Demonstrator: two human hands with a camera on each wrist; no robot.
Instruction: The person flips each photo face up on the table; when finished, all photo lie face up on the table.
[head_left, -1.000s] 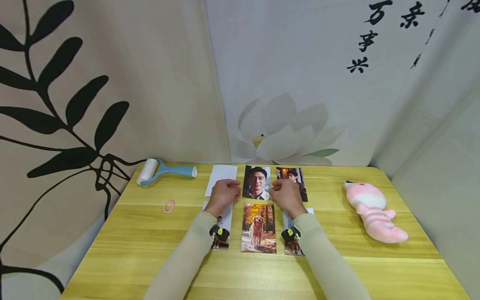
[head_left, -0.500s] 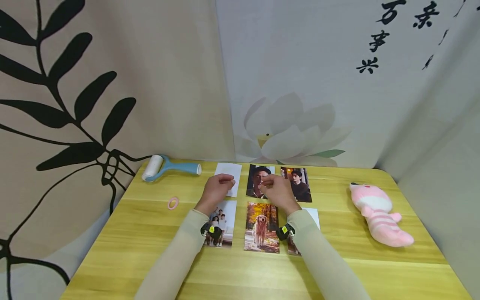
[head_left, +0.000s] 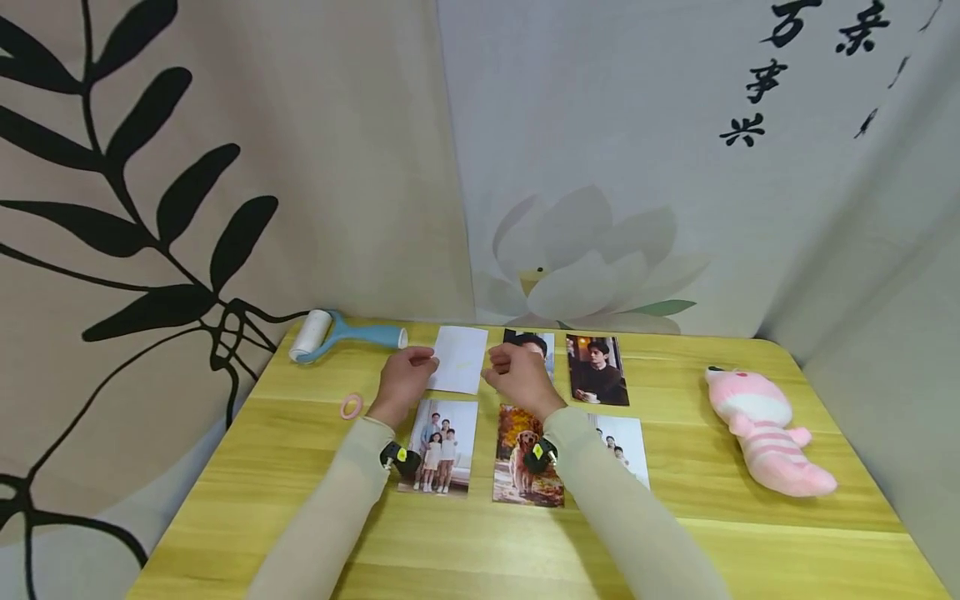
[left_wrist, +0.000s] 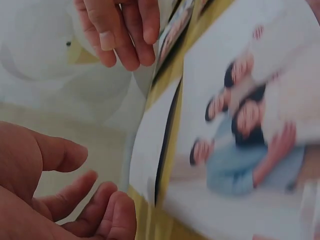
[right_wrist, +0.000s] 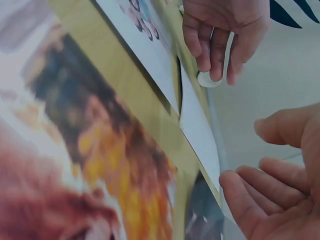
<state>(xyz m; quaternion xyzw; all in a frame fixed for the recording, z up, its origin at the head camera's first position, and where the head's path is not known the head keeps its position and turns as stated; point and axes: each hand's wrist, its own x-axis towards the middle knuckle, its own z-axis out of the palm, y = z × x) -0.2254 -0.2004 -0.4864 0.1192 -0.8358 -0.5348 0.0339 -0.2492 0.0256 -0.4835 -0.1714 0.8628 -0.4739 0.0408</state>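
On the table lie two rows of cards. The back row has a blank white card [head_left: 459,360], a portrait photo [head_left: 547,346] and a photo of a person in a dark sweater [head_left: 597,377]. In front are a family photo [head_left: 441,446], a golden retriever photo [head_left: 513,483] and another group photo [head_left: 628,442]. My left hand [head_left: 405,385] hovers at the blank card's left edge, fingers loosely bent and thumb apart in the left wrist view. My right hand [head_left: 522,379] is at its right, covering much of the portrait; fingers relaxed, holding nothing. My right forearm partly hides the other group photo.
A blue-handled lint roller [head_left: 348,335] lies at the back left, with a pink ring [head_left: 351,406] in front of it. A pink plush toy [head_left: 768,433] lies at the right. A printed curtain [head_left: 360,167] hangs behind the table's back edge.
Both hands have moved left over the cards, the right one from the sweater photo past the portrait to beside the blank card. The cards stay in place; the head view has shifted slightly.
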